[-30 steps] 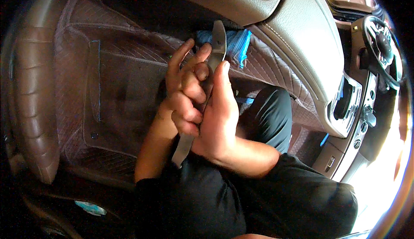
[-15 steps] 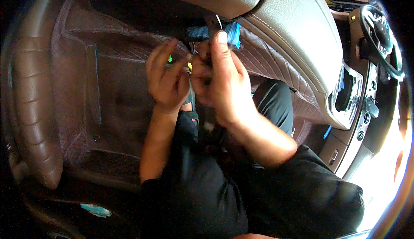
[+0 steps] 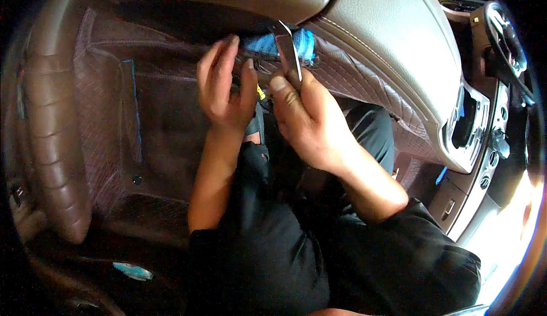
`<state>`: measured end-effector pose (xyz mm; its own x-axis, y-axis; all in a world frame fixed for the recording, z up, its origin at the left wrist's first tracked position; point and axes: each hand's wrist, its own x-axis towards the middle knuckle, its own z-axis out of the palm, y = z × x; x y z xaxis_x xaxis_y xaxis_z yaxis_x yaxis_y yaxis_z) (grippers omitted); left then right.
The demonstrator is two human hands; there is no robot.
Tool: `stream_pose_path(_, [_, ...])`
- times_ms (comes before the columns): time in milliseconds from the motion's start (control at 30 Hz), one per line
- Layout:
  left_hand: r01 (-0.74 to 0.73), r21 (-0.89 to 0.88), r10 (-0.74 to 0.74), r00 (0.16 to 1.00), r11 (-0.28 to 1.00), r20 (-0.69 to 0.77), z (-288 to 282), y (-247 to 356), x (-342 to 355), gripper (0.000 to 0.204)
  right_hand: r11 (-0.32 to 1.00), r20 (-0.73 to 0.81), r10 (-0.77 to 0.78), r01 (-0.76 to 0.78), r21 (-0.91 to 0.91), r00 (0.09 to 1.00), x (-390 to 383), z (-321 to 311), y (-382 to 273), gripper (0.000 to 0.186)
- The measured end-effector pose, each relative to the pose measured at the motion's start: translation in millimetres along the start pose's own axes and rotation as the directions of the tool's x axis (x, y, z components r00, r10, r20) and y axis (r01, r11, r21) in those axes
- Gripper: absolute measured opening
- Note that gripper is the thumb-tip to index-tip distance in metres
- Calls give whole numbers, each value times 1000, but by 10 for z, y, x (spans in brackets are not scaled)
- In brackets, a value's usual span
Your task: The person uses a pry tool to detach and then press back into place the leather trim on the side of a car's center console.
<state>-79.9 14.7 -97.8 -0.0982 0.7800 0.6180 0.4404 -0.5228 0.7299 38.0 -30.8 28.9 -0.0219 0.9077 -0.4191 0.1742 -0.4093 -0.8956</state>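
Observation:
My right hand (image 3: pixel 310 122) is closed around a flat metal pry tool (image 3: pixel 288 51) with a bright edge and an angled far end, its thumb bent against the near end. The tool points away from me, in front of a blue bundle (image 3: pixel 263 45) under the console side. To its left my left hand (image 3: pixel 225 91) is raised with fingers apart, and I see nothing in it. A small yellow piece (image 3: pixel 261 92) shows between the two hands, partly hidden.
I sit in a car's footwell, quilted brown matting (image 3: pixel 102 122) to the left. The beige console (image 3: pixel 393 48) runs along the far right, toward the steering wheel (image 3: pixel 504 48). A padded brown seat edge (image 3: pixel 51 145) stands at the left; a light-blue packet (image 3: pixel 134 271) lies lower left.
My hands have moved apart. The right thumb has slid down the tool, so more of the blade shows. The green bit near my left hand is out of sight.

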Motion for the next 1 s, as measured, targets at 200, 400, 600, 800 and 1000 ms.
stream_pose_path(200, [-153,-71,154,988,986,12,-115,84,210,32,973,-60,51,-36,230,997,-96,98,85,28])
stream_pose_path(400, [-143,-81,144,990,986,1,-75,80,258,29,987,240,106,-72,-145,965,-996,-48,582,27])
stream_pose_path(600, [241,-255,-251,968,936,-5,-122,253,217,27,996,147,10,2,-84,989,-763,-437,514,31])
stream_pose_path(800, [368,-570,-445,895,734,5,28,352,286,20,833,131,-309,335,-441,942,-365,-686,118,20])
stream_pose_path(1000, [432,-262,-434,899,863,50,-98,380,374,14,733,141,-239,274,-622,961,-308,-635,-172,17])
